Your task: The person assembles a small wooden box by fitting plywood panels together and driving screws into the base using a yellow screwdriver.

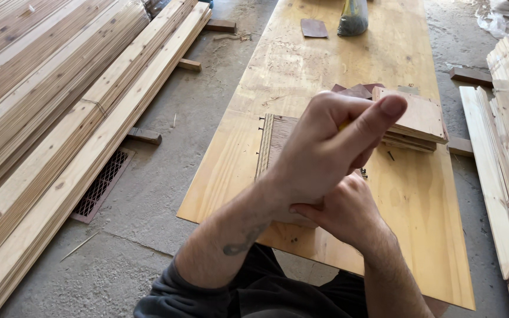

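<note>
- The left hand is raised over the board, its fingers curled around something small and yellow, barely seen; the forefinger is stretched out.
- The right hand is tucked beneath it; its finger state cannot be told.
- The board lies on the plywood sheet, just beside a stack of squares.
- Planks are piled on the floor alongside.

My two hands up front – one plywood sheet, one grooved board, one stack of square panels, one bag, one floor grate
</note>
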